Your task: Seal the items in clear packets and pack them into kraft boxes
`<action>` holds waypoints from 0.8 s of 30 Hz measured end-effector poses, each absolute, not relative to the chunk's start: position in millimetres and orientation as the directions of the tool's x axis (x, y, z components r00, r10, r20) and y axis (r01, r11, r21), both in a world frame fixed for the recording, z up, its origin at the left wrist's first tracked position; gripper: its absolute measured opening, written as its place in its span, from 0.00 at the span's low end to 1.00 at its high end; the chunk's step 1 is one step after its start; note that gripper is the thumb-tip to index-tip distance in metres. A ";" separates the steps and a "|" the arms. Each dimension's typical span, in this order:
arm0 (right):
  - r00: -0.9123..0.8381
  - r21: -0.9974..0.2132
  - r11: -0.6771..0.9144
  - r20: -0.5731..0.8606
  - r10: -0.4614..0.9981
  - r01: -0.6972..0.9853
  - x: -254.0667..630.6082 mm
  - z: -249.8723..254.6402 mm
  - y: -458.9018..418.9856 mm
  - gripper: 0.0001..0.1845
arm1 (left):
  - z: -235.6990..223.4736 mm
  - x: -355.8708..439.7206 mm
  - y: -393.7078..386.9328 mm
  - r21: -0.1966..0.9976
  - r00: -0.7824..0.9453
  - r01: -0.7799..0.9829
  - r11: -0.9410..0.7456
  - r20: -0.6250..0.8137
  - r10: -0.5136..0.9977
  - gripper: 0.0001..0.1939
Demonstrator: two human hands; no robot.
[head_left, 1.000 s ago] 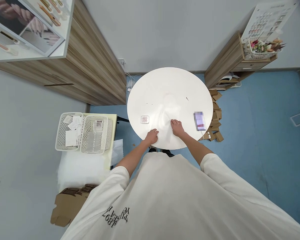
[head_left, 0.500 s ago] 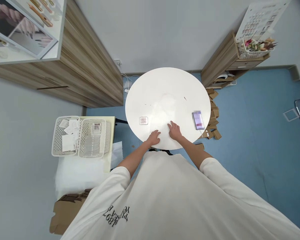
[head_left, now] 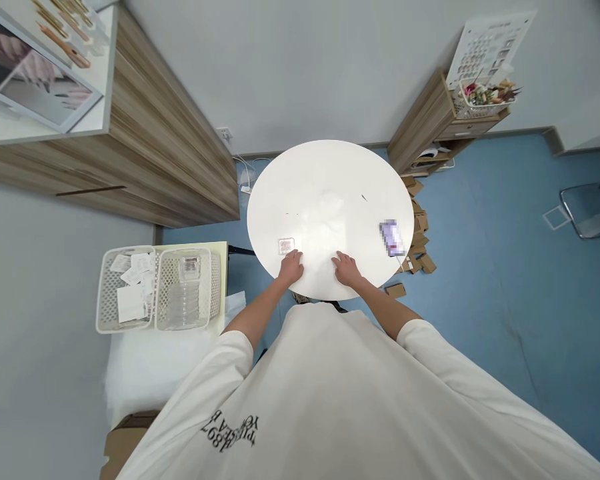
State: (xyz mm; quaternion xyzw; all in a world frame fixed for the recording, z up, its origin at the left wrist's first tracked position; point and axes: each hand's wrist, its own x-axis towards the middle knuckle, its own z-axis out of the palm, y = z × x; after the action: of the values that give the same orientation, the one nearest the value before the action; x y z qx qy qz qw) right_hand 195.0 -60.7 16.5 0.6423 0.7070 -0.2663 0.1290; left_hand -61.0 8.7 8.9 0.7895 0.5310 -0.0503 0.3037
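Note:
I stand at a round white table. My left hand rests near its front edge, fingers reaching toward a small clear square case with pinkish contents, touching or almost touching it. Palm down on the tabletop, my right hand lies to the right of the left one with its fingers spread and holds nothing. A phone with a cable lies at the table's right edge.
Two white mesh baskets with papers and clear cases stand on a low yellow stand to the left. A wooden cabinet is at back left, another shelf unit at back right. Cardboard boxes litter the blue floor.
My left hand has slid left and forward to the small clear case. The right hand shifted slightly left along the table's front.

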 end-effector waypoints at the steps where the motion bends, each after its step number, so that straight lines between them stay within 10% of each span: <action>1: -0.137 -0.212 0.029 -0.517 0.845 0.977 193.4 18.0 -60.9 0.30 | 10.5 -68.1 16.0 0.393 0.412 0.883 -0.257 -0.385 0.826 0.26; 24: -0.028 -0.159 -0.072 -0.554 0.832 0.985 168.3 21.8 -80.2 0.30 | -1.5 -114.0 81.3 0.197 0.545 0.839 -0.508 -0.299 0.783 0.22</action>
State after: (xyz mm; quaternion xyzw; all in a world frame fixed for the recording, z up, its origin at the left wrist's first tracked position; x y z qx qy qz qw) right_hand 168.3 -80.2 21.8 0.6820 0.6659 -0.2662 0.1436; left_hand -114.0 81.3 -1.5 0.8640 0.4694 -0.0860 0.1607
